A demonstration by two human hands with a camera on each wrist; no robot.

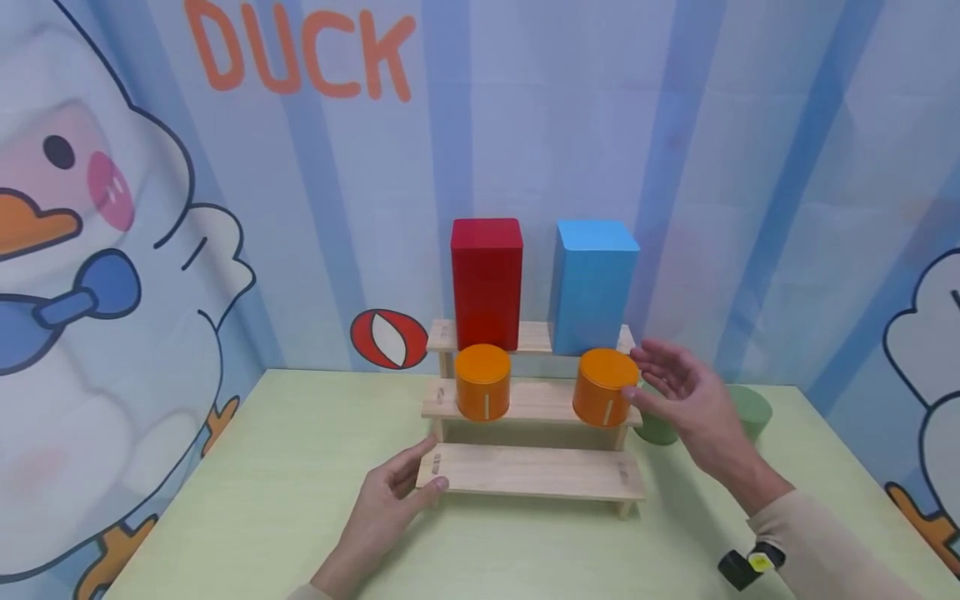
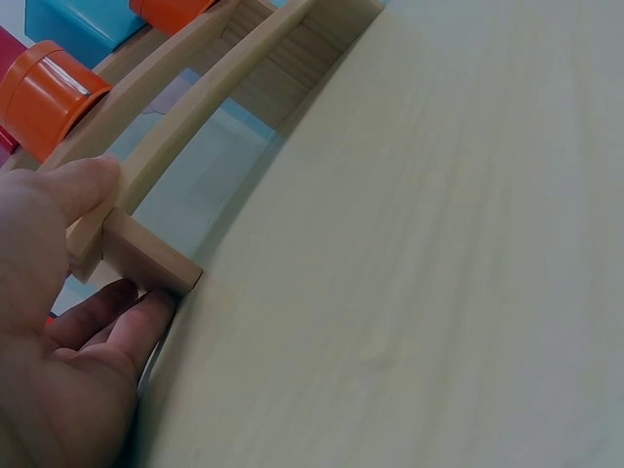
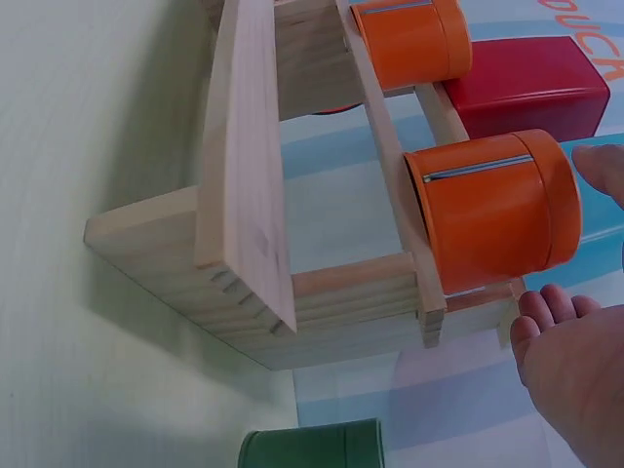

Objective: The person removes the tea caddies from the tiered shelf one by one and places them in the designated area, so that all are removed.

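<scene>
A three-step wooden shelf [image 1: 525,471] stands on the table. My left hand [image 1: 390,492] holds the left end of its lowest step, thumb [image 2: 88,185] on the board and fingers [image 2: 136,327] against the side support. On the middle step sit two orange round tins, a left tin [image 1: 483,392] and a right tin [image 1: 600,396]. My right hand [image 1: 686,400] is beside the right tin, fingers spread and thumb overlapping its edge in the head view. A red box [image 1: 486,287] and a light-blue box [image 1: 595,287] stand upright on the top step.
Behind the right hand, two green round containers stand on the table: a nearer one [image 1: 656,429] and a farther one [image 1: 750,411], each partly hidden. A printed duck curtain [image 1: 525,108] hangs along the back edge of the pale table [image 1: 315,433].
</scene>
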